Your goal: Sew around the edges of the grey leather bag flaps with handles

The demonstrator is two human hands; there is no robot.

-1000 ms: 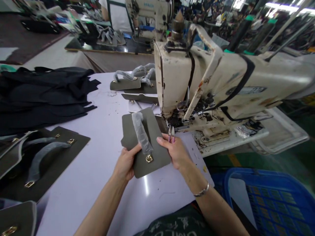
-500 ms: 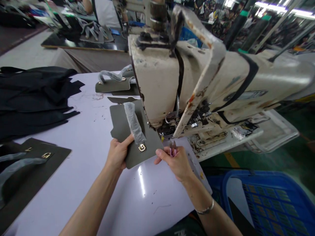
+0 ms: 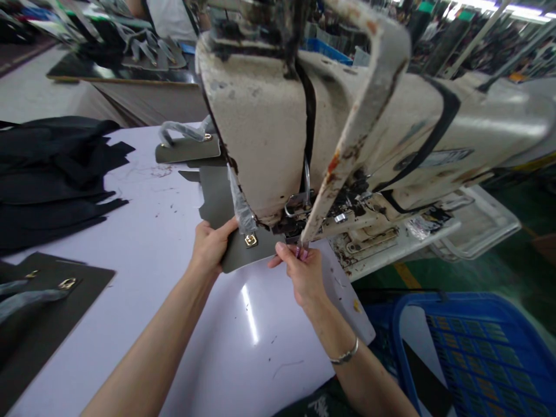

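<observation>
My left hand (image 3: pixel 212 246) is closed on the left side of a grey-green bag panel (image 3: pixel 237 255), thumb on top. A plastic-wrapped handle (image 3: pixel 243 214) with a gold metal fitting (image 3: pixel 251 240) lies on the panel, its upper part hidden behind the sewing machine head (image 3: pixel 260 133). The panel's right edge lies at the presser foot area under the machine, where details are too dark to tell. My right hand (image 3: pixel 306 272) is closed around small pink-handled scissors (image 3: pixel 302 251), thumb and fingertips by the panel's near right corner. Whether those fingertips also pinch the panel is unclear.
Black fabric pieces (image 3: pixel 52 179) are piled at the left. Another panel with wrapped handles (image 3: pixel 56 313) lies at the lower left, and one more (image 3: pixel 189 149) behind. A blue basket (image 3: pixel 486 304) stands at the lower right. A person (image 3: pixel 171 20) is at a far table.
Both hands have moved the panel forward and right, so its right part and the wrapped handle sit further under the machine head. The camera view has shifted slightly.
</observation>
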